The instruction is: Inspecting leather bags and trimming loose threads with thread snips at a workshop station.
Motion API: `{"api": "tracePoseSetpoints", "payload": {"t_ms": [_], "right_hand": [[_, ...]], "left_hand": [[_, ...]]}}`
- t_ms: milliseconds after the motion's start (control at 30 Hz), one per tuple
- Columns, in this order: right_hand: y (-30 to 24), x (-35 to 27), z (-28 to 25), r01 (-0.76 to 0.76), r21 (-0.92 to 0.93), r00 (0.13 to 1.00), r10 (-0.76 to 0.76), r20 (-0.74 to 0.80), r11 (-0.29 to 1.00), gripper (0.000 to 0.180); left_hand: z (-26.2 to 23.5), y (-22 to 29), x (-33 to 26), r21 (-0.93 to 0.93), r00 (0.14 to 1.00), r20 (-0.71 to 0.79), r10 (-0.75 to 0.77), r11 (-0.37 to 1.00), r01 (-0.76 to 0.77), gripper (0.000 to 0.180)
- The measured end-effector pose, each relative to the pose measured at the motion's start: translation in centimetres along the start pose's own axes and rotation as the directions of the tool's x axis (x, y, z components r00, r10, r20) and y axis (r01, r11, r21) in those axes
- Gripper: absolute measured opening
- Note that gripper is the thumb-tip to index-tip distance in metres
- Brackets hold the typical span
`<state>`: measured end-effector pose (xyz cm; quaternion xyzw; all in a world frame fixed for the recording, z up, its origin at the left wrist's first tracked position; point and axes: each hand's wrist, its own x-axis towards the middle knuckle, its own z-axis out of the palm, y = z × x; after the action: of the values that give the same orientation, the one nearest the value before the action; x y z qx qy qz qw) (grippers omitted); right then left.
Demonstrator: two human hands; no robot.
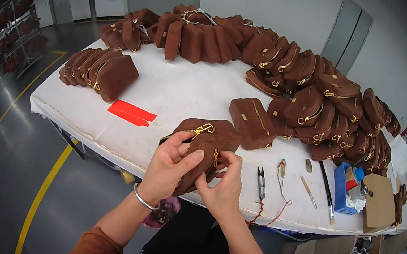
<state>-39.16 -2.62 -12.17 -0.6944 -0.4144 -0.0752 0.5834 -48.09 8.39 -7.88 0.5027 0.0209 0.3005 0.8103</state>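
The brown bag [222, 136] partly hides the curled left hand [168, 168] gripping it and the right hand [224, 188], apparently pinching it.

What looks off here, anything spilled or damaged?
No visible spill or damage. The right-hand pile of brown bags looks jumbled, leaning at mixed angles, unlike the neat left row. Red strips stand out against the white cover.

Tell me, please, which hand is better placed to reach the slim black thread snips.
Probably the right hand: it is nearer the snips, which lie to its right, whereas the left hand, gripping the brown, boxy zippered bag, would have to reach across.
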Motion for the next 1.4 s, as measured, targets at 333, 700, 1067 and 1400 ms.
{"api": "tracePoseSetpoints", "payload": {"t_ms": [333, 700, 1067, 1400], "right_hand": [[0.1, 1.6, -1.2, 0.255, -0.255, 0.939, -0.302, -0.164, 0.933, 0.028], [0.4, -0.6, 0.0, 0.15, -0.121, 0.988, -0.153, -0.013, 0.981, 0.024], [1.4, 0.2, -1.1, 0.195, -0.162, 0.977, -0.206, -0.055, 0.967, 0.018], [5.3, 0.3, -0.4, 0.316, -0.133, 0.936, -0.332, -0.121, 0.939, 0.015]], "left_hand": [[-1.0, -1.5, 0.5, 0.752, 0.912, -0.249, 0.325, 0.659, -0.03, 0.049], [-2.1, -1.7, -0.4, 0.874, 0.921, 0.091, 0.38, 0.412, -0.256, 0.048], [-3.7, -4.6, -0.3, 0.896, 0.948, 0.127, 0.293, 0.376, -0.236, 0.022], [-2.5, -6.0, -1.0, 0.572, 0.999, 0.046, -0.01, 0.82, -0.018, 0.009]]}}
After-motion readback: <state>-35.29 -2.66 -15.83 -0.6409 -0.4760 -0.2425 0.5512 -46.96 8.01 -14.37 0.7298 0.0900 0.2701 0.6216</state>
